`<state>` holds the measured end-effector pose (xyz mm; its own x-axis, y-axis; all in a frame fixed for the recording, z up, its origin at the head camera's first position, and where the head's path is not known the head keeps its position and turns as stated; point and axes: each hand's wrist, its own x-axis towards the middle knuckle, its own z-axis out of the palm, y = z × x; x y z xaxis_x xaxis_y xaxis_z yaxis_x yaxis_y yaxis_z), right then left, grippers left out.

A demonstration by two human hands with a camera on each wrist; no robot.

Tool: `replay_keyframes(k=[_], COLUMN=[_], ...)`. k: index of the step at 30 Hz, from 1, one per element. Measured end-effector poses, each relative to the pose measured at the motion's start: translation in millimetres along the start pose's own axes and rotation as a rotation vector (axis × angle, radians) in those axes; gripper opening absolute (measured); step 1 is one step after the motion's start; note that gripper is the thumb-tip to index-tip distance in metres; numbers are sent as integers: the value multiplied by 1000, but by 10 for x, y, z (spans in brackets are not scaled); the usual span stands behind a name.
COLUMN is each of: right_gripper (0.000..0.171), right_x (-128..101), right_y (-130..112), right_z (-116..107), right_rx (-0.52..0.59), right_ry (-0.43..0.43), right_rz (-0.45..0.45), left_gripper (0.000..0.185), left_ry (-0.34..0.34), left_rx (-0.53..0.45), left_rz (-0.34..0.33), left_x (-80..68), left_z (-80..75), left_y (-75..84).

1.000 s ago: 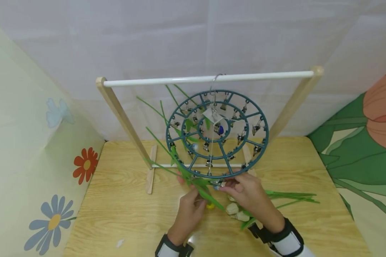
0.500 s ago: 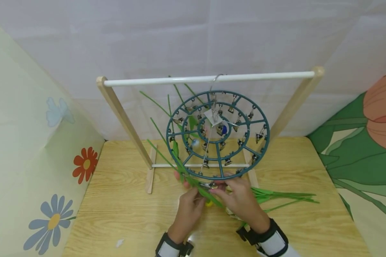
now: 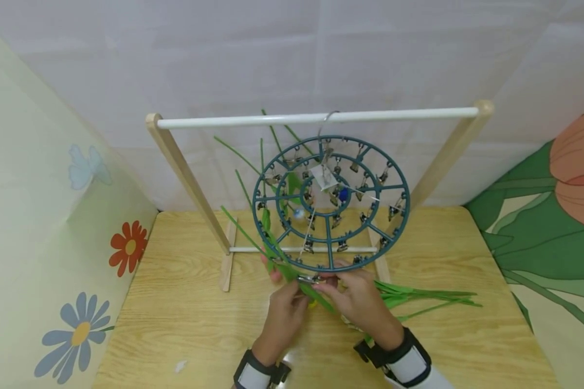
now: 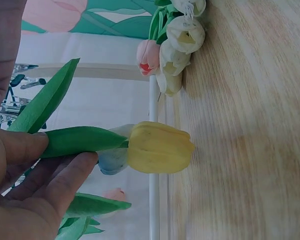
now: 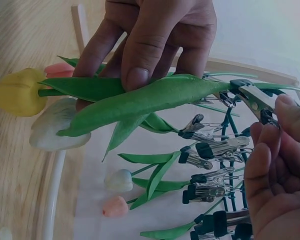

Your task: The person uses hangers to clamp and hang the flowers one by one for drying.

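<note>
A round teal clip hanger [image 3: 329, 237] hangs from the white rod [image 3: 253, 121] of a wooden rack. At the hanger's near rim, my left hand [image 3: 292, 302] holds a yellow tulip [image 4: 160, 147] by its stem and long green leaf [image 5: 145, 97]. The bloom points down toward the table. My right hand [image 3: 340, 294] pinches a metal clip [image 5: 255, 95] on the hanger's lower edge, right at the tip of that leaf. In the right wrist view the left hand [image 5: 155, 35] is curled over the leaf, and the right hand [image 5: 275, 165] is beside the clip.
Several tulips hang from clips on the hanger's left side [image 3: 272, 178]. A bunch of loose tulips [image 3: 418, 297] lies on the wooden table [image 3: 175, 324] just right of my hands. The rack's slanted posts [image 3: 185, 167] stand behind, and flower-print walls close in both sides.
Both hands drifted a little left along the hanger's lower rim. The hanger turned and tilted slightly, and the hung stems swung up behind it.
</note>
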<state>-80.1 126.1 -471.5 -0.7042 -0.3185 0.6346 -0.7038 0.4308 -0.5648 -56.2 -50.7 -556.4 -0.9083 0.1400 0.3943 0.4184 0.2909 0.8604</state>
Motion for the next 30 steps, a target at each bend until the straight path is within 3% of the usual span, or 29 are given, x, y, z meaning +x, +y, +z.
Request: replay_keyframes(k=[7,11,16,20,24,27,30], right_gripper=[27,25,22,34,26,18,23], right_x=[-12,-44,-127,-249,-395,-491,-591], right_y=[10,3,2,44,119,223,361], right_z=[34,53,49,8,-105,-239,-400], right_rx=[2,-14,45,112,161,87,-58], right_ry=[-23,-31,-29,10,69,91,109], right_rz=[-15,-14,-49,-87,-73,-25,45], left_gripper=[27,25,23,19,18,20,23], left_ry=[10,26,55,74,94,119,122], left_rx=[54,109,103,85,84,93,95], left_rz=[-8,22,63,81,93,105,121], left_x=[11,29,67,98,100,94,87], left_z=[-48,-86,-131,-178,-227,-259,-288], left_y=[-2,-17,-68,-80,-94,-123,-161])
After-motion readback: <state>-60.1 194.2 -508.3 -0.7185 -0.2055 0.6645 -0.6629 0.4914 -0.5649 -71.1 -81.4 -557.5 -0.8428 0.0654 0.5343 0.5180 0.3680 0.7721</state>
